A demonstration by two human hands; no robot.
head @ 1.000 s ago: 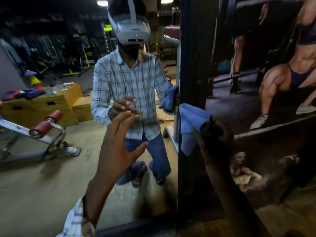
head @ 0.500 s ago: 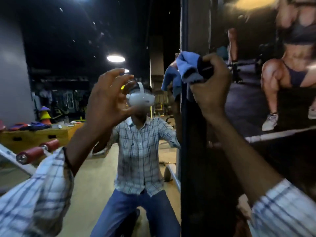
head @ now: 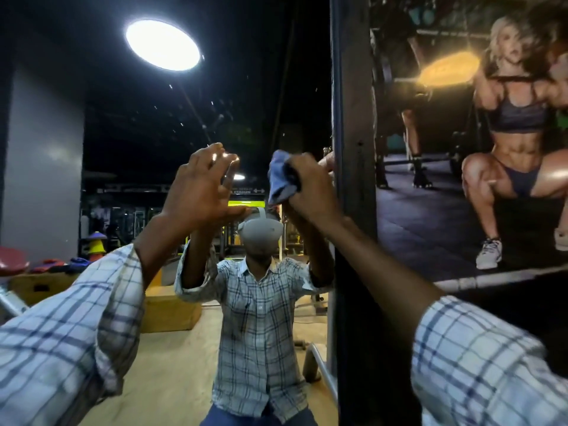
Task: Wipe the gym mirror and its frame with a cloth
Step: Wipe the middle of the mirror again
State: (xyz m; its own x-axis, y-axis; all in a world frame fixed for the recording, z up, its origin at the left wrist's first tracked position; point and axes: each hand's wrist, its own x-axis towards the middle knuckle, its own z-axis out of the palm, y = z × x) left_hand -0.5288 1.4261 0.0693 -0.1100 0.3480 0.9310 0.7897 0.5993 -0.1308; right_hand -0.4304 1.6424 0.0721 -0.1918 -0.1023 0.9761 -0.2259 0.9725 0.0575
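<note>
The gym mirror [head: 129, 127] fills the left and middle of the head view and reflects a person in a checked shirt. Its dark upright frame [head: 353, 103] runs down the right of centre. My right hand [head: 310, 186] grips a bunched blue cloth [head: 281, 179] and holds it up at the mirror's right edge, right beside the frame. My left hand [head: 199, 192] is raised in front of the glass with its fingers spread; I cannot tell whether it touches the glass. It holds nothing.
A large fitness poster [head: 479, 149] covers the wall right of the frame. The mirror reflects a round ceiling light [head: 163, 44], wooden boxes [head: 169, 312], coloured cones [head: 96, 245] and a sandy floor [head: 172, 373].
Both hands have risen; my right hand carried the cloth from low on the frame up along it, and the view tilted upward with them.
</note>
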